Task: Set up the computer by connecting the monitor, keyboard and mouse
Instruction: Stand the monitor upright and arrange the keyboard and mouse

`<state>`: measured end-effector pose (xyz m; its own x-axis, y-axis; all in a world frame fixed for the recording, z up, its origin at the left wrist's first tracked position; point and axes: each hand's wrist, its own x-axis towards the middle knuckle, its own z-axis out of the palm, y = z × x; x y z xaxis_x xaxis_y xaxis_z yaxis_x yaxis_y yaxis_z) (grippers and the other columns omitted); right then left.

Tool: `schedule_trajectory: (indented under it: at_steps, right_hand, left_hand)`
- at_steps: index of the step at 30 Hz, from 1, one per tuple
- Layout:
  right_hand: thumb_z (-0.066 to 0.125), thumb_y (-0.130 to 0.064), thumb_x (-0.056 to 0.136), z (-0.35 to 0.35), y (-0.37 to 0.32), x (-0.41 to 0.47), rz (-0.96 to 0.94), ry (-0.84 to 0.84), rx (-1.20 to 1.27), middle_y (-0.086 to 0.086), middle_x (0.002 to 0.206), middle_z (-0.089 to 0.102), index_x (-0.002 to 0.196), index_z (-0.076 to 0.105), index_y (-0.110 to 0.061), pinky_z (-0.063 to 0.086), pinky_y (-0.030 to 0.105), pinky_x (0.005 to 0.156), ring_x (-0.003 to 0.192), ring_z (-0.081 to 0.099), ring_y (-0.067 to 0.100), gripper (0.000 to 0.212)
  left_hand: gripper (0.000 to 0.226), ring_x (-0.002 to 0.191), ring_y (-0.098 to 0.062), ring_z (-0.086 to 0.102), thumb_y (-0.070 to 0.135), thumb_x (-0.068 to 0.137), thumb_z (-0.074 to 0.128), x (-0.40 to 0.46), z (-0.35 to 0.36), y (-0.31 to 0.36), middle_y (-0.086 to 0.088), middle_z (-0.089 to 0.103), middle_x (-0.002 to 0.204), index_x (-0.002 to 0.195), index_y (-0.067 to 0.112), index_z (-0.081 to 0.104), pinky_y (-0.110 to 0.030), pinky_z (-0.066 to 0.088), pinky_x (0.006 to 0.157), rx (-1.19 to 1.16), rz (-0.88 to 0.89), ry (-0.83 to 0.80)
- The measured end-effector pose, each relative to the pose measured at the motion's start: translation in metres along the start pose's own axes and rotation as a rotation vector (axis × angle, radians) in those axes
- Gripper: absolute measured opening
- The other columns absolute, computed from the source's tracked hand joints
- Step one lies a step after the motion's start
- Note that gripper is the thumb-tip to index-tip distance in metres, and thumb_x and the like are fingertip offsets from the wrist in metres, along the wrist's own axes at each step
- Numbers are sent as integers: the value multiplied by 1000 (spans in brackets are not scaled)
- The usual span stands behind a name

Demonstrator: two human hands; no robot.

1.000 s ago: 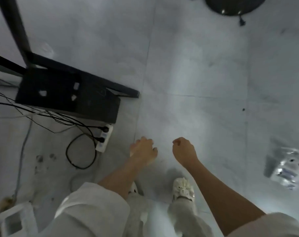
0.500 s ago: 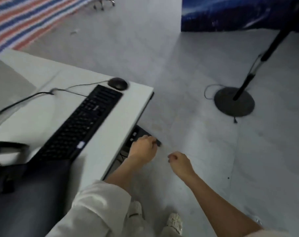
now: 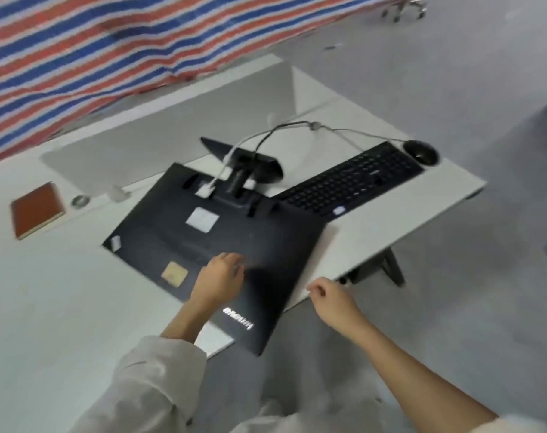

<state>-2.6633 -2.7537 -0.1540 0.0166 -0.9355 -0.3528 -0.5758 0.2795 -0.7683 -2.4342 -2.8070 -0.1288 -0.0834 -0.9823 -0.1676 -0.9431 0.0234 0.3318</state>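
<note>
A black monitor (image 3: 222, 245) lies face down on the white desk (image 3: 391, 226), its stand (image 3: 253, 167) pointing away from me. A white plug with a cable (image 3: 208, 189) sits in its back. A black keyboard (image 3: 353, 181) lies to the right, and a black mouse (image 3: 420, 151) just beyond it. My left hand (image 3: 217, 281) hovers over the monitor's back, fingers loosely curled, holding nothing. My right hand (image 3: 331, 300) is off the desk's front edge, fingers curled shut and empty.
A brown notebook (image 3: 36, 209) and a small tape roll (image 3: 81, 200) lie at the desk's left. A grey divider panel (image 3: 172, 120) stands behind the monitor. A striped tarp (image 3: 109, 42) hangs at the back. Grey floor lies to the right.
My view has swung up from the floor under the desk to the desktop. Both hands rose with it; the left one is now over the monitor's back.
</note>
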Motion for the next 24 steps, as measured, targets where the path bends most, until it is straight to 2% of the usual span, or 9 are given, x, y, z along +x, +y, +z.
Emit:
schedule_trajectory:
  at_steps: [2,5,6,8,10,12,15,17,24]
  right_hand:
    - [46,-13,92,35,-11,-3,-119,3,-154,9,102,66,101,65,-9,45,31,81,97,59,27,22]
    - [51,-21,79,105,-22,-21,-395,-23,-528,8,105,64,97,67,-13,48,49,87,103,59,32,26]
    - [52,-25,79,122,-24,-26,-437,-75,-657,10,118,60,107,65,-13,42,57,95,116,53,33,33]
    - [53,-32,86,152,-23,-36,-434,-219,-850,12,152,26,140,38,-14,9,65,110,142,18,33,59]
    - [53,-39,89,169,-25,-35,-357,-246,-995,10,158,-10,150,5,-19,-8,68,104,144,-11,34,80]
    - [51,-34,92,183,-34,-32,-290,-212,-1096,8,155,-23,149,-11,-24,-8,72,101,141,-20,37,85]
    - [48,-15,93,190,-42,-21,-252,-169,-1170,7,154,-27,145,-22,-30,0,74,103,140,-23,38,88]
    - [53,-11,90,185,-45,-14,-249,-150,-1212,7,153,-28,143,-24,-32,3,74,103,140,-23,38,96]
    - [60,-12,86,170,-72,-14,-243,-201,-1234,8,153,-27,144,-22,-33,5,74,102,139,-23,39,103]
  left_hand:
    - [36,107,-31,57,31,86,42,-21,9,-40,-5,62,114,113,20,64,-42,48,87,7,-47,-18]
    - [33,112,-33,54,20,90,53,-65,15,-93,-11,58,123,122,12,60,-40,46,93,-66,-113,27]
    - [34,117,-31,51,18,92,53,-76,16,-103,-10,55,127,125,12,57,-38,43,97,-91,-131,17]
    - [38,122,-27,47,19,93,51,-92,20,-131,-8,49,134,131,14,52,-36,39,100,-114,-157,-31]
    - [39,124,-27,45,19,94,50,-102,24,-156,-8,47,137,132,14,50,-36,38,101,-121,-159,-64]
    - [40,123,-28,45,18,94,50,-106,28,-176,-10,46,138,133,13,49,-36,38,101,-136,-184,-58]
    - [42,124,-31,44,17,94,49,-105,33,-188,-12,42,140,136,12,45,-38,38,101,-163,-220,-57]
    - [48,128,-32,39,18,93,50,-102,36,-186,-12,35,144,140,13,39,-40,38,102,-146,-178,-71]
    - [80,145,-34,-5,24,92,51,-67,43,-169,-6,-9,159,150,28,-3,-51,17,113,149,10,-17]
